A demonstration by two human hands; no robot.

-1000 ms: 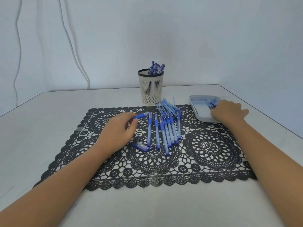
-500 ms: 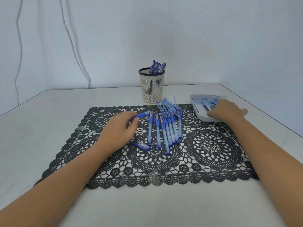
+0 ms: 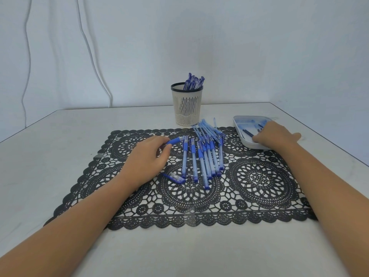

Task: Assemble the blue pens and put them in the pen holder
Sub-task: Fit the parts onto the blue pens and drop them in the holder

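Your left hand (image 3: 147, 158) pinches a blue pen barrel (image 3: 175, 140) front-left of the pen holder (image 3: 186, 108), loose pens (image 3: 208, 156) lie just before it, and your right hand (image 3: 275, 136) rests in the tray (image 3: 247, 144) to its right, grasp not discernible.

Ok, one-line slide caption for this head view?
Left hand pinches a blue pen over the black lace placemat; right hand in the white tray, pen holder behind.
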